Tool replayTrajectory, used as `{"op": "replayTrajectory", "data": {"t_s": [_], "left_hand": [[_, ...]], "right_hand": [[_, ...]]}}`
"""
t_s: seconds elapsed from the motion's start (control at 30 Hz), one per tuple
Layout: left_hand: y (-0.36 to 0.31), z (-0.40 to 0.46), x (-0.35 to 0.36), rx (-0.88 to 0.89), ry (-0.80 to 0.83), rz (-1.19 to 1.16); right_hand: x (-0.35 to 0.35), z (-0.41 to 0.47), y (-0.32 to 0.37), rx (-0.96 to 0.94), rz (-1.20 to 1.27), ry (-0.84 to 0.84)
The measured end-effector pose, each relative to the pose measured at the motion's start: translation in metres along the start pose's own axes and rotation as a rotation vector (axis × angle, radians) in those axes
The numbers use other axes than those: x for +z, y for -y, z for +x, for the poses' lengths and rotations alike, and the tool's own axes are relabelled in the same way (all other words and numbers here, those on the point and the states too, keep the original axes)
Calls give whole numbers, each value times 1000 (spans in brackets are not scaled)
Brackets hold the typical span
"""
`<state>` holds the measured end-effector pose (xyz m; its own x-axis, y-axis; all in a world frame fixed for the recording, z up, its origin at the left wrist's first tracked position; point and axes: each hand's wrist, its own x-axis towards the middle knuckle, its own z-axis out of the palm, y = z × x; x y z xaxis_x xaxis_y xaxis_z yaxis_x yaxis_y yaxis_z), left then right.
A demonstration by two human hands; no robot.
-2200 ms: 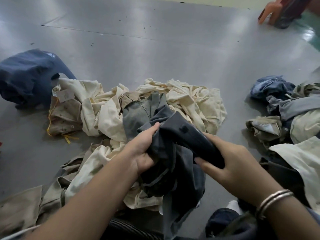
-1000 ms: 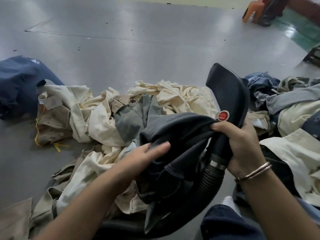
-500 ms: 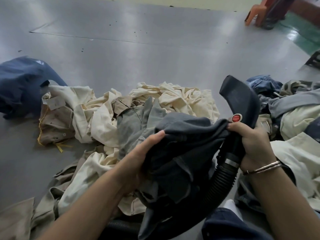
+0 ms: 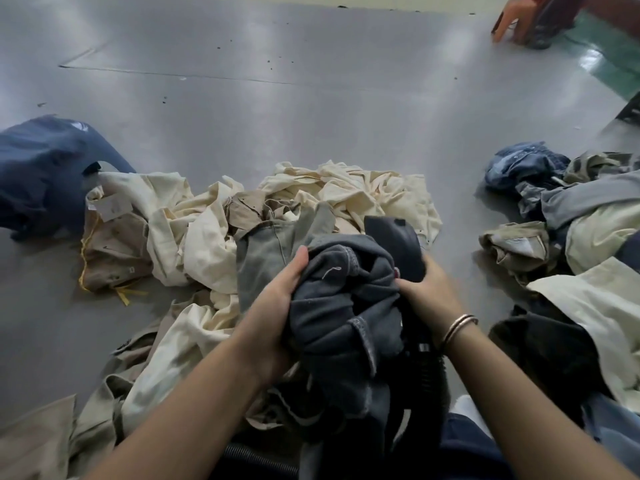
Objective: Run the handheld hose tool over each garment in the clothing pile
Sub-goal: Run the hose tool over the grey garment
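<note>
Gripping the dark garment (image 4: 346,306), the left hand (image 4: 277,299) bunches it while the right hand (image 4: 426,289) holds the hose tool (image 4: 398,240).

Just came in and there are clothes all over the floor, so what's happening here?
A person is working through a clothing pile on the grey floor. The left hand grips a bunched dark grey garment, while the right hand holds the black hose tool against it. More garments lie heaped to the right.
</note>
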<state>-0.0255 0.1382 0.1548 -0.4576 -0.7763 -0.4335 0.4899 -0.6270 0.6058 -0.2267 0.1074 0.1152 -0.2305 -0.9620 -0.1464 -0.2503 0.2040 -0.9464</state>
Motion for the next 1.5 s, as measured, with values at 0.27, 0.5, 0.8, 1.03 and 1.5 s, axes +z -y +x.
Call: {"op": "replayTrajectory", "data": {"t_s": [0.27,0.5,0.8,1.03,1.5], "left_hand": [[-9,14,-8,96,-227,-38],[-1,15,-1,190,-301,145],[6,19,-4,168,-319,215],[3,21,-2,113,-256,176],[-33,47,-30,413,-299,-291]], "right_hand": [[-52,-41,60,-186,176,206],[-41,-80,71,-241,-169,599],[-59,-65,74,-215,12,469],[-27,-63,60,-266,-96,335],[-25,-34,20,-200,-94,104]]}}
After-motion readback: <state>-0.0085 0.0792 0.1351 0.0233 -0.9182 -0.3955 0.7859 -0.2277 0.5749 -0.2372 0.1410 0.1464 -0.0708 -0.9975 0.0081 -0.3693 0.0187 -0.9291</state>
